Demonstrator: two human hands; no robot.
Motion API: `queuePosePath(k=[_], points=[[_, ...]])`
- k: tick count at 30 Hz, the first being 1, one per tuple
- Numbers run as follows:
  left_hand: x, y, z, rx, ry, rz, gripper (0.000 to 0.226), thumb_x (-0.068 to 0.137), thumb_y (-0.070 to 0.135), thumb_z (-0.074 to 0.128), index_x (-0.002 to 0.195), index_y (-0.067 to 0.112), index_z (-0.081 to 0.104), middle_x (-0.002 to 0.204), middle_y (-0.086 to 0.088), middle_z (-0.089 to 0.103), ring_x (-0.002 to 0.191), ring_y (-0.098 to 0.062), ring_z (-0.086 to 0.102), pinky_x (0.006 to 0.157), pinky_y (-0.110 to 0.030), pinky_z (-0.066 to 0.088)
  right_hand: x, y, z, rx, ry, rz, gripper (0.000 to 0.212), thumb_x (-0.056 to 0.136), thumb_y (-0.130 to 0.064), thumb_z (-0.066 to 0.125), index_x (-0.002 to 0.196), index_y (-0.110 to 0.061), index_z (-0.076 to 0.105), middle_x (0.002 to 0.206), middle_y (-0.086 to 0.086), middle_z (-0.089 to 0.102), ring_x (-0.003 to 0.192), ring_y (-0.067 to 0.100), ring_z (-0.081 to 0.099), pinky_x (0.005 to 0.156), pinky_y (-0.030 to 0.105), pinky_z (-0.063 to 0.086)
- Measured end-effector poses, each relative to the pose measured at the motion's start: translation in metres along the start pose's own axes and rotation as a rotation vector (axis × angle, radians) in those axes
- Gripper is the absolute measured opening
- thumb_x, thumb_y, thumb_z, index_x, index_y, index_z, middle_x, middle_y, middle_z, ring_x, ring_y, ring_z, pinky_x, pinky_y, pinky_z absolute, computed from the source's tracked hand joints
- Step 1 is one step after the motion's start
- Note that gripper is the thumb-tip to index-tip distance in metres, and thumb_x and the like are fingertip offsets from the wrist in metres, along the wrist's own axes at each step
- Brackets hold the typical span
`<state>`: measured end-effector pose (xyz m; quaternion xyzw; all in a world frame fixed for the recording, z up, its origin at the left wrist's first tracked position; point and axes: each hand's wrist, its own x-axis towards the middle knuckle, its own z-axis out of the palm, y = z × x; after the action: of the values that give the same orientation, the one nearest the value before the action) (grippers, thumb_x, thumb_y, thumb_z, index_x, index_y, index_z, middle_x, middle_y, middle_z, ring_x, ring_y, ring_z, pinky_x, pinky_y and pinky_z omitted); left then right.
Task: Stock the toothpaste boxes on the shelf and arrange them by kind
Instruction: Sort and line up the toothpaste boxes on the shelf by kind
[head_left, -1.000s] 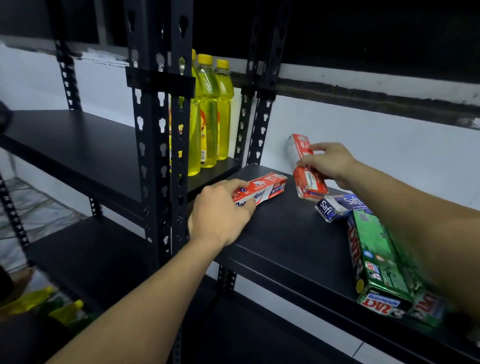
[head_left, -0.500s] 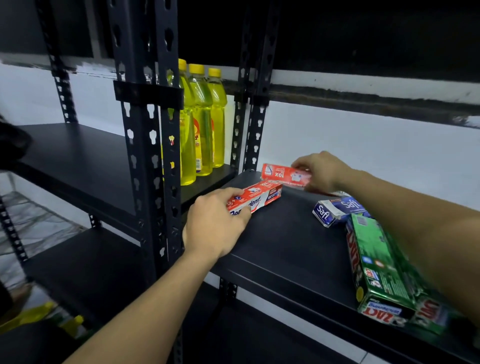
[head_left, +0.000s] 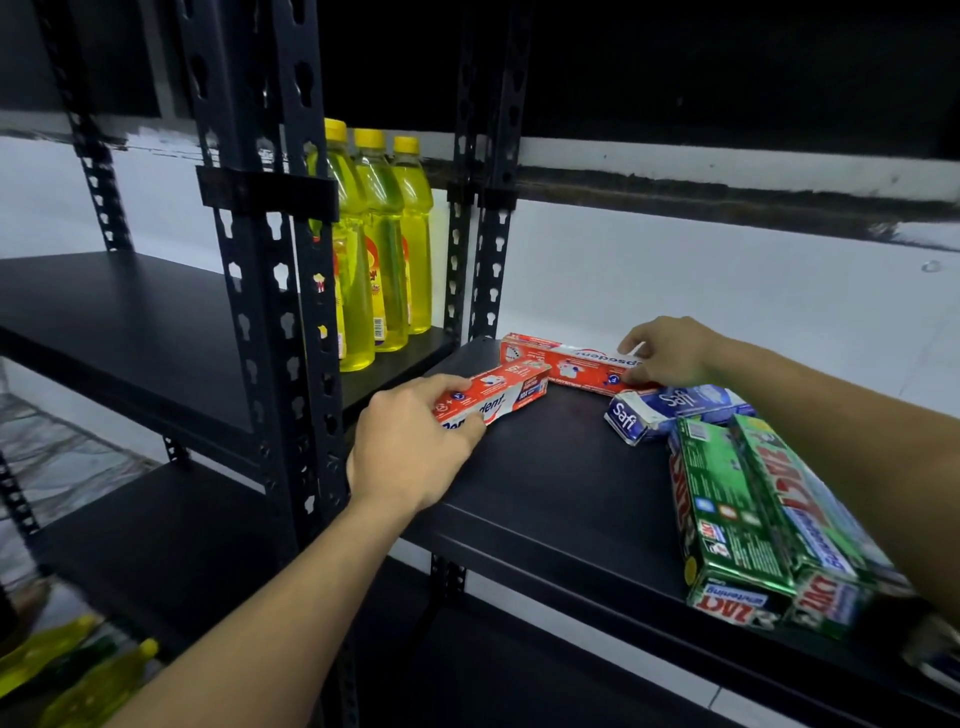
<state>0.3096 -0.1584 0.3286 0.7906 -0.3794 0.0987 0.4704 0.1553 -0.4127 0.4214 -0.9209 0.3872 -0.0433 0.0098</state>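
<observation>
Two red toothpaste boxes are lying flat at the back left corner of the black shelf, meeting at an angle with their ends touching or nearly so. The left hand is gripping the near red box by its closer end, thumb and fingers curling round it, while the box is pointing away toward the wall. The right hand is holding the far red box at its right end, fingers curving over the top edge and thumb underneath; this box is running along the back of the shelf. Just right of them, what look like two blue boxes are lying side by side, partly hiding under the right forearm. In front of these, two green boxes are resting together at the shelf's front right, their printed ends facing the camera and the blue ones touching their far ends. Beyond the black upright post, three yellow bottles are standing in a row on the neighbouring shelf. More yellow bottles are showing blurred at the lower left; their count cannot be told.
</observation>
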Motion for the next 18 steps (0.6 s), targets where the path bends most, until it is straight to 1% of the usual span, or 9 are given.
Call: queuePosePath(k=[2, 3, 4, 5, 6, 7, 8, 12, 18], points=[[0.0, 0.0, 0.0, -0.006, 0.001, -0.002, 0.037, 0.077, 0.049, 0.074, 0.114, 0.042, 0.07, 0.102, 0.018, 0.071, 0.084, -0.005, 0.063, 0.075, -0.028, 0.056, -0.001, -0.001, 0.001, 0.031, 0.034, -0.008, 0.049, 0.086, -0.035, 0.074, 0.13, -0.018, 0.06, 0.134, 0.006, 0.06, 0.082, 0.002, 0.067, 0.092, 0.029, 0.045], [0.0, 0.0, -0.001, -0.011, 0.002, -0.002, 0.036, 0.077, 0.048, 0.074, 0.113, 0.042, 0.071, 0.102, 0.019, 0.072, 0.084, -0.004, 0.063, 0.075, -0.027, 0.056, -0.001, -0.001, 0.001, 0.05, 0.045, -0.008, 0.049, 0.086, -0.034, 0.074, 0.129, -0.017, 0.06, 0.134, 0.006, 0.06, 0.065, -0.003, 0.065, 0.09, 0.03, 0.046], [0.0, 0.0, -0.001, -0.016, 0.003, -0.001, 0.036, 0.077, 0.048, 0.074, 0.112, 0.042, 0.071, 0.101, 0.019, 0.072, 0.083, -0.004, 0.063, 0.074, -0.026, 0.055, 0.0, -0.001, 0.001, 0.06, 0.056, -0.004, 0.049, 0.086, -0.034, 0.074, 0.13, -0.016, 0.06, 0.134, 0.007, 0.059, 0.059, 0.0, 0.064, 0.089, 0.03, 0.046], [0.0, -0.001, -0.001, -0.019, 0.003, -0.002, 0.035, 0.077, 0.047, 0.074, 0.112, 0.042, 0.071, 0.101, 0.019, 0.072, 0.083, -0.003, 0.063, 0.074, -0.026, 0.055, 0.001, -0.001, 0.0, 0.057, 0.076, -0.001, 0.049, 0.086, -0.034, 0.074, 0.13, -0.016, 0.06, 0.135, 0.008, 0.059, 0.069, 0.005, 0.067, 0.089, 0.03, 0.045], [0.0, -0.001, 0.0, -0.02, 0.002, -0.002, 0.036, 0.077, 0.047, 0.074, 0.112, 0.042, 0.071, 0.101, 0.019, 0.071, 0.083, -0.003, 0.063, 0.073, -0.025, 0.055, 0.001, -0.001, 0.0, 0.052, 0.101, 0.001, 0.049, 0.087, -0.034, 0.073, 0.13, -0.016, 0.059, 0.135, 0.008, 0.06, 0.09, 0.014, 0.067, 0.09, 0.03, 0.044], [0.0, -0.001, 0.0, -0.019, 0.002, -0.001, 0.036, 0.078, 0.048, 0.074, 0.113, 0.042, 0.071, 0.1, 0.019, 0.071, 0.082, -0.003, 0.063, 0.072, -0.025, 0.055, 0.001, -0.001, -0.002, 0.062, 0.127, 0.0, 0.048, 0.087, -0.034, 0.072, 0.13, -0.016, 0.059, 0.134, 0.009, 0.06, 0.106, 0.022, 0.063, 0.091, 0.03, 0.043], [0.0, -0.001, 0.0, -0.019, 0.002, 0.002, 0.036, 0.078, 0.048, 0.074, 0.113, 0.042, 0.071, 0.101, 0.019, 0.071, 0.083, -0.003, 0.063, 0.073, -0.025, 0.055, 0.0, -0.002, -0.004, 0.088, 0.148, -0.003, 0.047, 0.088, -0.033, 0.071, 0.13, -0.016, 0.059, 0.133, 0.009, 0.061, 0.114, 0.025, 0.058, 0.092, 0.031, 0.042], [0.001, -0.001, 0.0, -0.017, 0.007, 0.0, 0.037, 0.078, 0.049, 0.074, 0.113, 0.042, 0.071, 0.102, 0.019, 0.071, 0.084, -0.004, 0.063, 0.076, -0.027, 0.056, -0.004, -0.003, -0.011, 0.251, 0.213, 0.018, 0.044, 0.089, -0.033, 0.071, 0.128, -0.018, 0.058, 0.126, 0.01, 0.063, 0.105, 0.025, 0.058, 0.087, 0.031, 0.044], [0.0, -0.001, 0.0, -0.004, 0.013, -0.001, 0.038, 0.078, 0.05, 0.074, 0.115, 0.042, 0.07, 0.104, 0.017, 0.071, 0.084, -0.003, 0.061, 0.075, -0.025, 0.054, -0.011, -0.001, -0.013, 0.303, 0.334, 0.158, 0.046, 0.081, -0.044, 0.077, 0.116, -0.017, 0.062, 0.115, 0.009, 0.066, 0.079, 0.02, 0.065, 0.078, 0.032, 0.052]])
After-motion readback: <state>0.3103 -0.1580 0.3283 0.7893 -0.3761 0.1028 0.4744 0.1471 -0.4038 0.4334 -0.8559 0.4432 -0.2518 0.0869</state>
